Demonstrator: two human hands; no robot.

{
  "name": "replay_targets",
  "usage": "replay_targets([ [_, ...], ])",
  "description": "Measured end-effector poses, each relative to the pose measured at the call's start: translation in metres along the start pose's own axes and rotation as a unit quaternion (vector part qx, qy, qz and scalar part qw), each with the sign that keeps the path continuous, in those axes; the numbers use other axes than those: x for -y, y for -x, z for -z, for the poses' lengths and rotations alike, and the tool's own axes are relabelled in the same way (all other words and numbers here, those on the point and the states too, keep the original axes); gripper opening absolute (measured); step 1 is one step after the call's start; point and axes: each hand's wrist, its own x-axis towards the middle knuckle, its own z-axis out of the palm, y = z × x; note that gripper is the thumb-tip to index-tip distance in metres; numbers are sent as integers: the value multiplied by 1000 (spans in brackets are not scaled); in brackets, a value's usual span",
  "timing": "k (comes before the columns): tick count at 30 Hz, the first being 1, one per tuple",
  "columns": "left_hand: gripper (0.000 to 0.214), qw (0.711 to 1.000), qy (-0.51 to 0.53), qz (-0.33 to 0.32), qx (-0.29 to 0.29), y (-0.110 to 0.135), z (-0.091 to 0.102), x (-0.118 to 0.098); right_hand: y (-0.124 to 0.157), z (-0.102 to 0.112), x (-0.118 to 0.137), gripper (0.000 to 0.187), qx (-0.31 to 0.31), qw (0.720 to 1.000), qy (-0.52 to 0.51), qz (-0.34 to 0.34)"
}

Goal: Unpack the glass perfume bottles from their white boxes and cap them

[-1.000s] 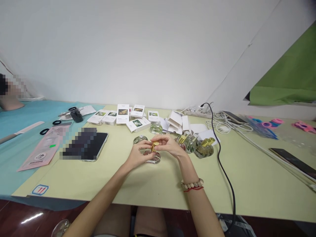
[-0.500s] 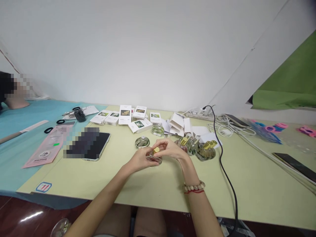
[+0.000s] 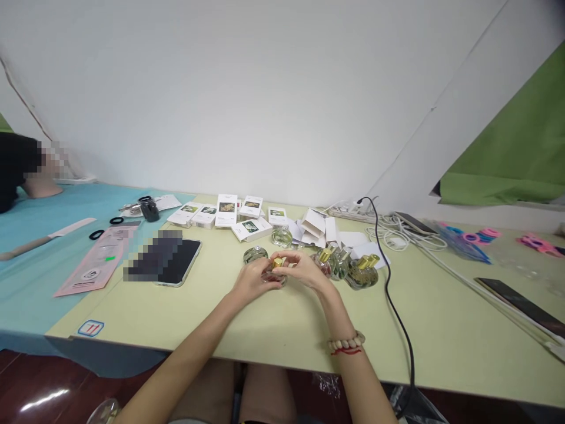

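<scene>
Near the middle of the table, my left hand (image 3: 251, 281) wraps round the side of a small glass perfume bottle (image 3: 273, 278) with reddish contents. My right hand (image 3: 305, 270) pinches the gold cap (image 3: 278, 262) on top of it; whether the cap is loose or seated is hidden by the fingers. Just behind my left hand stands a round bottle without a gold cap (image 3: 255, 254). Another clear green bottle (image 3: 281, 237) is farther back. To the right of my right hand is a cluster of several bottles (image 3: 362, 275), some with gold caps.
White printed boxes (image 3: 226, 211) and opened cartons (image 3: 314, 224) lie along the wall. A tablet (image 3: 185, 265) rests at left beside a pink packet (image 3: 99, 259). A black cable (image 3: 387, 294) crosses the table at right, near white cords (image 3: 392, 232) and a phone (image 3: 521, 303). Another person sits far left.
The camera view has shifted slightly, so the table appears a little moved. Both hands stay on the bottle and its gold cap, with only a small change in finger position.
</scene>
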Motion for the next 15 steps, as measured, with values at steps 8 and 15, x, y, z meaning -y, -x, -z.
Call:
replay_targets([
  [8,26,994,-38,15,-101,26,21,-3,20,-13,7,49,-107,970,206,72],
  [15,17,938,17,23,-346,57,108,-42,55,-9,37,65,-181,947,261,51],
])
